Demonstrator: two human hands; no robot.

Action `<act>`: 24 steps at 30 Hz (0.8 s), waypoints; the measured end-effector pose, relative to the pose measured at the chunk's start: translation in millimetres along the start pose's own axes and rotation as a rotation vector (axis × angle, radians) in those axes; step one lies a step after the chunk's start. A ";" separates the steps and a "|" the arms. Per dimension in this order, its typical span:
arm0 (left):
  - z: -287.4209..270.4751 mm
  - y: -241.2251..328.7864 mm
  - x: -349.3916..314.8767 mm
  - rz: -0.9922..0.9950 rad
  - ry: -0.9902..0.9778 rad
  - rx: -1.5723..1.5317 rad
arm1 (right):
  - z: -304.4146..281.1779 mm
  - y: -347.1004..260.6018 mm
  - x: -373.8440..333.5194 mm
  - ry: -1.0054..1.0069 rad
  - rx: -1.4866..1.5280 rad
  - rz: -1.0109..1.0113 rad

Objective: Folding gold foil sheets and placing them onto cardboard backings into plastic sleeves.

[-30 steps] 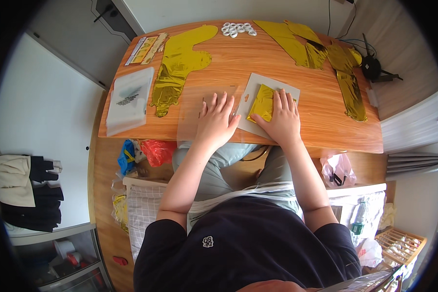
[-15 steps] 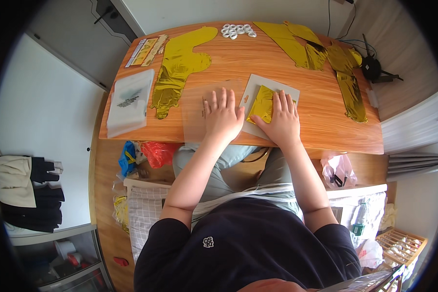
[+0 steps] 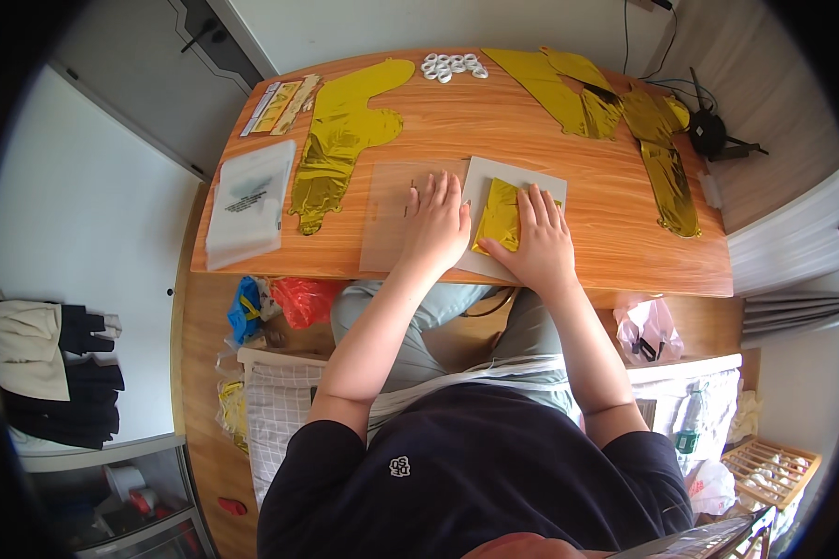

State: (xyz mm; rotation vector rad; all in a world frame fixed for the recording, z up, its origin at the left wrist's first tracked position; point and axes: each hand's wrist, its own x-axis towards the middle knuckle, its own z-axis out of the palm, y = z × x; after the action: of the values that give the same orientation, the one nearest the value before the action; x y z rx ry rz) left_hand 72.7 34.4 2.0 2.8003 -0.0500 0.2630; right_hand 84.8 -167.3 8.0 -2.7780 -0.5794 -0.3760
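the left hand has slid flat onto the clear plastic sheet; the right hand, fingers spread, presses the folded gold foil piece near the wooden table's front edge, seemingly flattening it.

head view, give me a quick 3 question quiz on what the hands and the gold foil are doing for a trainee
1. True or false: the right hand rests on the folded gold foil.
2. What lies under the left hand?
A. clear plastic sleeve
B. stack of white bags
C. white rings
3. The folded gold foil sits on a white ____.

Key: 1 true; 2 A; 3 card.
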 end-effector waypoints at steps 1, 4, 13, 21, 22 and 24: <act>0.5 0.2 -0.8 0.000 0.001 0.000 | -2.1 -0.1 -2.4 -0.005 0.003 -0.002; 1.1 2.2 -3.2 0.019 0.018 0.032 | -6.2 1.8 -4.3 -0.019 0.007 -0.009; 1.7 -4.8 -1.6 0.105 -0.007 0.043 | -8.0 1.4 -1.5 -0.044 0.041 -0.028; -5.1 -4.3 -2.7 0.132 -0.020 -0.040 | -7.1 -2.5 3.7 -0.097 0.034 -0.074; -4.7 -4.9 -2.7 0.130 -0.020 -0.039 | -7.2 -4.7 5.2 -0.104 0.033 -0.082; -3.7 -5.9 -2.7 0.151 0.012 -0.043 | -4.6 -8.0 8.4 -0.111 0.032 -0.091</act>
State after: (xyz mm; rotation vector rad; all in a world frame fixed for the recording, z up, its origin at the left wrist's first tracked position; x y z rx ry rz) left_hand 69.8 41.2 3.1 2.7553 -0.2624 0.3115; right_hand 88.0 -158.8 16.5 -2.7614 -0.7330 -0.2307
